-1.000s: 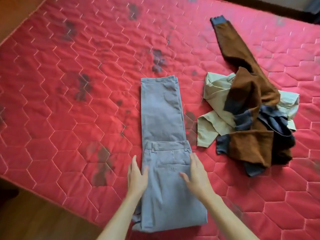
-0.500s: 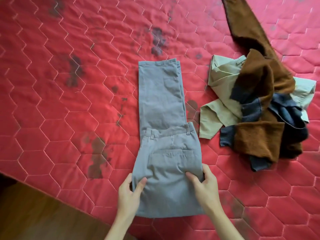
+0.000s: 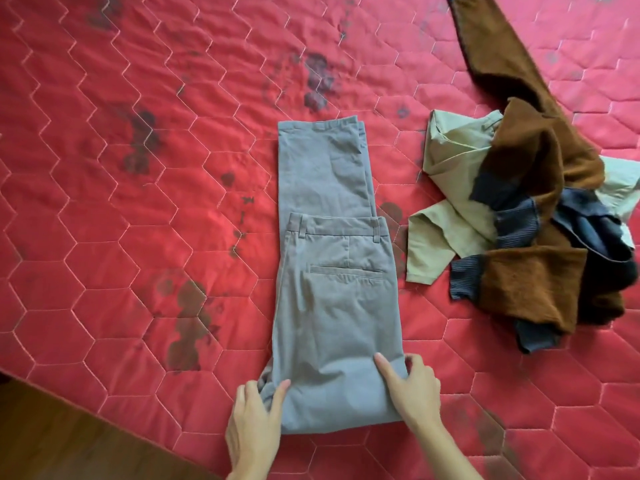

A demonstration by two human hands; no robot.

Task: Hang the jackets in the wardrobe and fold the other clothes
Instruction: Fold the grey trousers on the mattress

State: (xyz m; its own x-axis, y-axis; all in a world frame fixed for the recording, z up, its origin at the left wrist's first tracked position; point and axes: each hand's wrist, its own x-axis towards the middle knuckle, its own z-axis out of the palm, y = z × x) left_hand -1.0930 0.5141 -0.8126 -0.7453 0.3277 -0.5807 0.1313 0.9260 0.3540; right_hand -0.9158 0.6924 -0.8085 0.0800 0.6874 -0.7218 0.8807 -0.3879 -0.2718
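Grey trousers [image 3: 332, 258] lie folded lengthwise and doubled over on the red quilted bed [image 3: 138, 202], waistband on top at mid length. My left hand [image 3: 254, 424] pinches the near left corner of the fold, thumb on top. My right hand [image 3: 412, 389] grips the near right edge, fingers curled around it. To the right lies a heap: a brown knitted jacket [image 3: 530, 282] with dark blue ribbed cuffs, one sleeve stretched toward the far right, on top of a pale beige garment [image 3: 450, 188].
The quilt carries several dark stains. The bed's edge runs diagonally at the lower left, with dark wooden floor [image 3: 69, 438] beyond it.
Both hands slid from the middle of the folded trousers down to the near corners and took hold of the edges. The view shifted closer and the trousers lie flatter.
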